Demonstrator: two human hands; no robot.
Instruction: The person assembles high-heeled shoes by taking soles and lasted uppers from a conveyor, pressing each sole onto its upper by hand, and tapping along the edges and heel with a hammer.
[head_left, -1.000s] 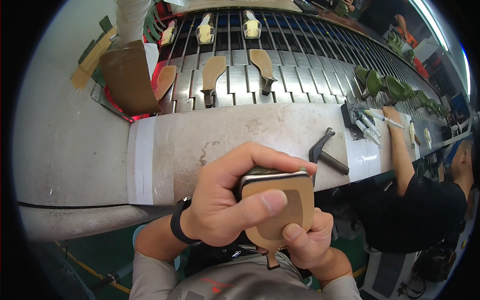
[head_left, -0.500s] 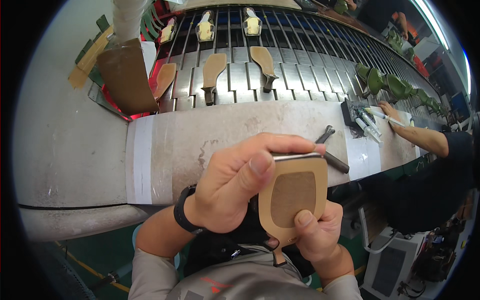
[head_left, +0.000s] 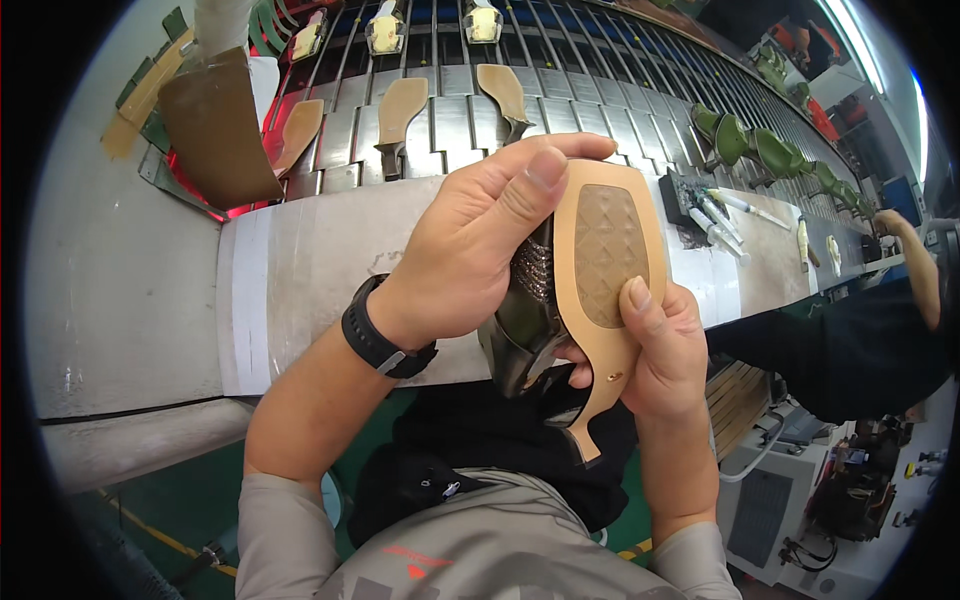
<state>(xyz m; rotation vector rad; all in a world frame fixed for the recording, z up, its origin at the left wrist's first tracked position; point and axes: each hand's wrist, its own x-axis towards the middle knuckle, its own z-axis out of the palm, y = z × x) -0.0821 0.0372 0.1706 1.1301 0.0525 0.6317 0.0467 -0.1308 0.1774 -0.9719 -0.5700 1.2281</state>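
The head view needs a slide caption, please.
Left hand and right hand hold a shoe, its tan sole in view.

Syringes [head_left: 718, 234] right of the shoe [head_left: 608, 250], conveyor [head_left: 341, 135] beyond

The shirt [head_left: 490, 550] was grey, with short sleeves [head_left: 285, 530], a small red front marking [head_left: 415, 572] and darker grey blocks [head_left: 372, 590]. The left wristband [head_left: 368, 335] was black, with a grey fastener [head_left: 396, 361]. Black fabric [head_left: 500, 440] at the waist carried a silver zip pull [head_left: 451, 489].

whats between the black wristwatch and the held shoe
In the head view, the left grip lies between the wristwatch and the shoe.
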